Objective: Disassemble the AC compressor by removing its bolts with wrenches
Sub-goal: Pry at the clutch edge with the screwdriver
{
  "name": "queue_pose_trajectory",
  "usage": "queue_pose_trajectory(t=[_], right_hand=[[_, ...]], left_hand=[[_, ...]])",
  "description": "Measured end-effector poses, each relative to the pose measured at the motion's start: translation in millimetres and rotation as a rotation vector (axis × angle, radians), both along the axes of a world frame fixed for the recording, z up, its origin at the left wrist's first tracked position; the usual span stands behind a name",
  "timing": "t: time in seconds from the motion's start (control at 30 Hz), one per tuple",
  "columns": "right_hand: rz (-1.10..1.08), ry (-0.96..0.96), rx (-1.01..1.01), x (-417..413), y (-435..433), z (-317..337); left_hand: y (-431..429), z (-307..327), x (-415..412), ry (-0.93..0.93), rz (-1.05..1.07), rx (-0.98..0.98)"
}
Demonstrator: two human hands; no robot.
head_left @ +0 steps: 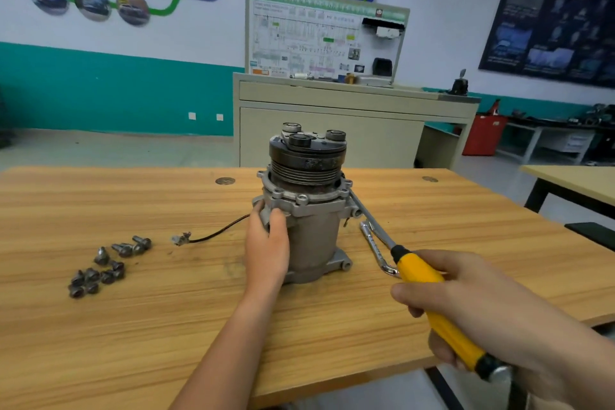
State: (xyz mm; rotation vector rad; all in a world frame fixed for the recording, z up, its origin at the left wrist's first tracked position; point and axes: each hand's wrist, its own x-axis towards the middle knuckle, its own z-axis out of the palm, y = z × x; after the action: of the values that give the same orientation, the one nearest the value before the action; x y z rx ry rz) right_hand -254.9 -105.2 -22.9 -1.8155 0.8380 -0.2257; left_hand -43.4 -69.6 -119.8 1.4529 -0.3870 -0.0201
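While the left hand [268, 243] braces the AC compressor [311, 210] at frame centre, the right hand [466, 296] at lower right is wrapped round the yellow-handled driver [417, 271].

Compressor stands upright on the wooden table [133, 326], clutch pulley end up, mounting ears down on the wood.

Left hand: thumb on the front of the housing just under the flange, fingers curled round the left side, close together.

Right hand: fingers curled tight round the handle, thumb lying along the top.

Driver shaft runs up-left to the right side of the flange. Tip sits at a flange ear; can't tell if it's seated on a bolt.

L-shaped socket wrench [374, 246] lies flat on the table just right of the compressor, its bend beside the driver's black collar.

Black wire [216, 233] runs left from the housing, connector end on the table.

Pile of loose bolts [103, 268] at left of frame, well apart from the compressor.

Behind the table: beige cabinet with a wiring-diagram board [326, 40], red bin [484, 135] to its right.
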Motion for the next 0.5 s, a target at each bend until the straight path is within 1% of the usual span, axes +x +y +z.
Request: queue_pose_trajectory(t=[0.13, 0.23, 0.3, 0.4, 0.5], right_hand=[[-0.010, 0.066, -0.035, 5.6, -11.4, 1.6], [-0.062, 0.059, -0.089, 16.0, -6.6, -29.9], [-0.093, -0.029, -0.008, 21.9, 2.7, -54.9], [-0.126, -0.174, 0.134, 28.8, 10.7, -70.6], [-0.083, -0.189, 0.192, 26.4, 10.6, -65.7]], left_hand=[[-3.3, -0.9, -0.1, 0.028, -0.023, -0.007], [-4.3, -2.6, -1.2, -0.042, -0.022, 0.033], [-4.9, -3.7, 0.7, -0.056, -0.033, 0.076], [-3.2, -3.6, 1.2, -0.052, -0.046, 0.116], [-1.9, -2.6, -0.1, -0.072, -0.048, 0.122]])
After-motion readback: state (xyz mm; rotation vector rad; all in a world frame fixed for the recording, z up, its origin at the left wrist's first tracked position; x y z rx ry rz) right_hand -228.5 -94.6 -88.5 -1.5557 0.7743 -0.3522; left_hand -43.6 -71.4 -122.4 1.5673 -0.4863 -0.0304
